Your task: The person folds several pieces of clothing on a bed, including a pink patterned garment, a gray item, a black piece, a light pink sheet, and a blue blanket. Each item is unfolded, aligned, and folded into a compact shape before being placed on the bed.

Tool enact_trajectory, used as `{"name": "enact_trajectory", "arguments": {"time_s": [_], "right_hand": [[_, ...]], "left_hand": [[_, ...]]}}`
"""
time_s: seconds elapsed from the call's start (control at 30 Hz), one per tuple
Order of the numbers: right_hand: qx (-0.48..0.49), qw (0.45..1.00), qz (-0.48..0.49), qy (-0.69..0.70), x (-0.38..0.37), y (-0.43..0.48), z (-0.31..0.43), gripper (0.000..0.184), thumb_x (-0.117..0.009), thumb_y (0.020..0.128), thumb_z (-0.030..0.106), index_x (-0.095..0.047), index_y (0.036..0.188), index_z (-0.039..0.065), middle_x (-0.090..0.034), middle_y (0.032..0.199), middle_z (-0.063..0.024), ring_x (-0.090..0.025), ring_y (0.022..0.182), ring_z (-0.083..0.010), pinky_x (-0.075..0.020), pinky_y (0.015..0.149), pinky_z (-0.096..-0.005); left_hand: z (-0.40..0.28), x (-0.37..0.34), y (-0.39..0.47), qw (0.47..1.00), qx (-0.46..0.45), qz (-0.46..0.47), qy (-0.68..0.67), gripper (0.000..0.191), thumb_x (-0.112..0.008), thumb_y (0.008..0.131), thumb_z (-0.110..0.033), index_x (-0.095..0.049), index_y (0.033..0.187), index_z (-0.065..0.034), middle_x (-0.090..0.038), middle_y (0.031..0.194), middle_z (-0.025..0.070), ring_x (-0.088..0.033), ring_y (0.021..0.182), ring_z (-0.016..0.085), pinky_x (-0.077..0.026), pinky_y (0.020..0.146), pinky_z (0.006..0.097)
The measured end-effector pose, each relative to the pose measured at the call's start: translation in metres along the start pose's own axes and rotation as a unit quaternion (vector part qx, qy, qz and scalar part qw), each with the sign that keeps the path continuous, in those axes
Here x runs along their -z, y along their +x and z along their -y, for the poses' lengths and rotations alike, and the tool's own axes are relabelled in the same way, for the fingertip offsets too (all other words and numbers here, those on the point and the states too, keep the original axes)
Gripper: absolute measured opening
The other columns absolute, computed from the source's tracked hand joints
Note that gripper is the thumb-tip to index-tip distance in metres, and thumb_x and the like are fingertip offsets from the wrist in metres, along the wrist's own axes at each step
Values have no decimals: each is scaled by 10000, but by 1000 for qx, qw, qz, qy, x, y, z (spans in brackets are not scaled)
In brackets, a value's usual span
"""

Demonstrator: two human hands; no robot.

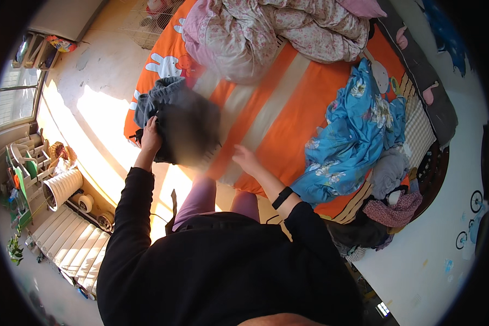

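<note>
At the left edge of the bed, my left hand [150,136] grips a black garment [167,148]. This dark cloth lies against a grey fleece-like garment [157,95] with a gathered band at its far end. A blurred patch in the view hides part of both garments. My right hand [245,158], with a black band on the wrist, is over the orange striped bed sheet [285,163]. Nothing is in that hand, and its fingers are slightly apart. To its right lies a crumpled blue floral cloth [350,134].
A bunched floral quilt [244,40] covers the far side of the bed. More clothes [391,208] are heaped at the right corner, beside a grey headboard cushion [424,77]. On the left stand a radiator [71,240], a white ribbed cylinder [65,188] and a window [16,100].
</note>
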State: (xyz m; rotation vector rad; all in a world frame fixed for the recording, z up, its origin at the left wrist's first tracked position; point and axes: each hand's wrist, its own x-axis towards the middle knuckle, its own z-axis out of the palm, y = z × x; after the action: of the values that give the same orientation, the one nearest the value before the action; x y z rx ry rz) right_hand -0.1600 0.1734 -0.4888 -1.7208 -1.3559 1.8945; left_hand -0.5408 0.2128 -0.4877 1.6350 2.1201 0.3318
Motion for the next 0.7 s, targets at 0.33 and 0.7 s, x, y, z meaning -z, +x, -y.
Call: {"name": "enact_trajectory", "arguments": {"time_s": [0.33,0.7], "right_hand": [[-107,971,-119,176,106,-115,-73,448,-563,894,175,-442,1299,26,-611,1031,-92,-623,887,-154,-467,610,-250],[-172,942,-192,214,97,-229,-129,400,-555,891,193,-476,1264,73,-621,1059,-59,-633,897,-144,-470,669,-263]], "left_hand": [[-211,29,134,976,-198,-87,11,395,-622,730,-103,-544,1114,-52,-554,1088,156,-510,1046,355,-429,891,410],[-302,-106,194,912,-227,-14,341,435,-609,771,-230,-536,1181,-104,-562,1118,40,-477,1074,225,-310,934,509]]}}
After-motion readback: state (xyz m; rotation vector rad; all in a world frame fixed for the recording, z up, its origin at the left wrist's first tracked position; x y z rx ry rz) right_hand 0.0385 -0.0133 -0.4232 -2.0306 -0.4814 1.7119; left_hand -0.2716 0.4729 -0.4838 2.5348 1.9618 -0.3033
